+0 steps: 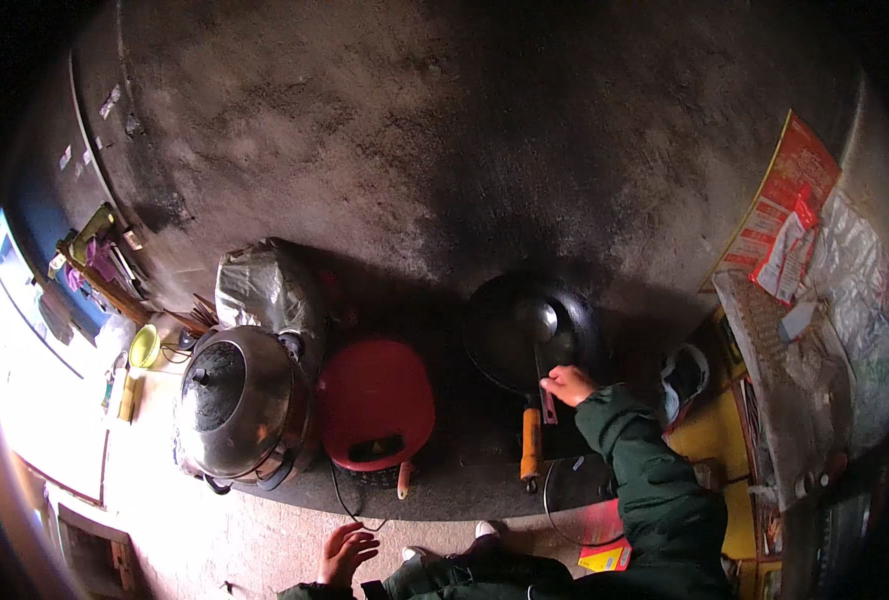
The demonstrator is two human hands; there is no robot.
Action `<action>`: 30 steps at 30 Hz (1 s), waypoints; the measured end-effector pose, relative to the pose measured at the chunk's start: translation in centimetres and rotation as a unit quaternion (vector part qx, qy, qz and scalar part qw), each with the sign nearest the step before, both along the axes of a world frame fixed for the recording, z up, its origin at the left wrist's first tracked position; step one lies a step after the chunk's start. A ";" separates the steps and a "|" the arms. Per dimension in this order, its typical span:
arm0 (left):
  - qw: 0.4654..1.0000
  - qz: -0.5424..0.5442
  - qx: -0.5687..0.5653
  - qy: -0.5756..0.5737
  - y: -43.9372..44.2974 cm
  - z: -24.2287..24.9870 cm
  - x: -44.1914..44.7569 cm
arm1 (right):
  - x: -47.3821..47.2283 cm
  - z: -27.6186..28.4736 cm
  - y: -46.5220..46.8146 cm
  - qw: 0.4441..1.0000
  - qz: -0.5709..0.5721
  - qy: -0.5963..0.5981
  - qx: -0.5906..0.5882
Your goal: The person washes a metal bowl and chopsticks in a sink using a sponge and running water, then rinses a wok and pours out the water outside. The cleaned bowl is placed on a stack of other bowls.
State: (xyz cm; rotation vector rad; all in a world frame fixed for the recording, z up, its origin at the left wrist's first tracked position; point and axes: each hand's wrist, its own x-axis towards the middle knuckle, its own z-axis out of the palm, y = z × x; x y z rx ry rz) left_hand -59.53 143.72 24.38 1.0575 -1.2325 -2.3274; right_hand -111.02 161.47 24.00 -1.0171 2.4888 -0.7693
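A dark wok (488,330) sits on the black counter, its wooden handle (531,444) pointing towards me. My right hand (570,385) grips the pinkish handle of a metal ladle (542,322), whose bowl rests inside the wok. Shadow hides what else the wok may hold. Low in front of me, my left hand (345,553) hovers short of the counter's front edge with its fingers apart, holding nothing. Nearest to it are a thin black cable (343,501) and a red lidded electric pan (378,394).
Left of the red pan stands a large steel steamer pot (257,405) with a domed lid. Behind it is a thing under silvery sheeting (264,289). A light-coloured handle (404,481) juts past the counter edge. At right is a cluttered grey ledge (759,390) with plastic bags (861,300).
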 end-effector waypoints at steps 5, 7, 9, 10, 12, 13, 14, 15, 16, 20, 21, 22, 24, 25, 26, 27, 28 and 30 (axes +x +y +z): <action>0.992 -0.110 0.044 0.039 3.7 0.9 -8.8 | -1.1 -1.2 -1.8 0.993 0.037 0.047 0.100; 0.990 -0.142 0.027 0.004 5.2 1.2 -11.7 | -1.7 -1.4 -1.9 0.993 0.029 0.055 0.104; 0.985 -0.168 0.023 0.015 6.5 1.4 -14.1 | -3.3 -1.2 -0.7 0.998 0.017 0.022 0.053; 0.984 -0.177 0.022 0.007 7.0 1.5 -15.4 | -4.4 -0.9 -0.1 1.000 0.014 0.012 0.023; 0.978 -0.206 0.025 0.001 7.6 2.0 -17.7 | -6.1 -0.1 1.4 0.994 -0.007 -0.109 -0.031; 0.978 -0.206 0.032 -0.001 7.9 2.2 -18.8 | -6.5 0.3 1.9 0.994 -0.015 -0.098 -0.042; 0.977 -0.207 0.042 -0.004 8.2 2.5 -19.9 | -6.5 0.7 2.7 0.991 0.004 -0.105 -0.078; 0.977 -0.208 0.052 -0.006 8.6 2.8 -21.1 | -6.4 1.3 4.0 0.991 -0.004 -0.111 -0.080; 0.972 -0.230 0.047 -0.020 8.8 3.0 -22.1 | -6.2 1.9 5.1 0.989 -0.004 -0.118 -0.091; 0.967 -0.253 -0.009 -0.034 9.9 2.7 -26.0 | -4.8 2.8 7.3 0.973 -0.004 -0.174 -0.150; 0.968 -0.249 -0.013 -0.034 10.0 2.4 -26.8 | -4.3 2.7 7.6 0.959 -0.020 -0.228 -0.166; 0.969 -0.244 -0.016 -0.034 10.2 2.1 -27.7 | -3.7 2.5 7.9 0.942 -0.027 -0.276 -0.190; 0.967 -0.250 -0.027 -0.044 10.5 1.3 -28.9 | -2.4 1.8 8.4 0.914 -0.048 -0.339 -0.216; 0.969 -0.243 -0.012 -0.042 10.7 1.0 -29.4 | -1.7 1.5 8.5 0.899 -0.059 -0.371 -0.224; 0.971 -0.235 0.003 -0.040 10.9 0.7 -29.8 | -1.1 1.3 8.4 0.879 -0.047 -0.404 -0.251; 0.973 -0.228 0.018 -0.038 11.1 0.6 -30.1 | -0.5 1.1 8.4 0.862 -0.061 -0.433 -0.257; 0.970 -0.237 0.037 -0.038 11.2 0.4 -30.3 | -0.1 1.0 8.2 0.850 -0.061 -0.457 -0.256; 0.964 -0.253 0.071 -0.031 11.0 0.1 -31.0 | 0.7 1.1 7.7 0.835 -0.080 -0.496 -0.225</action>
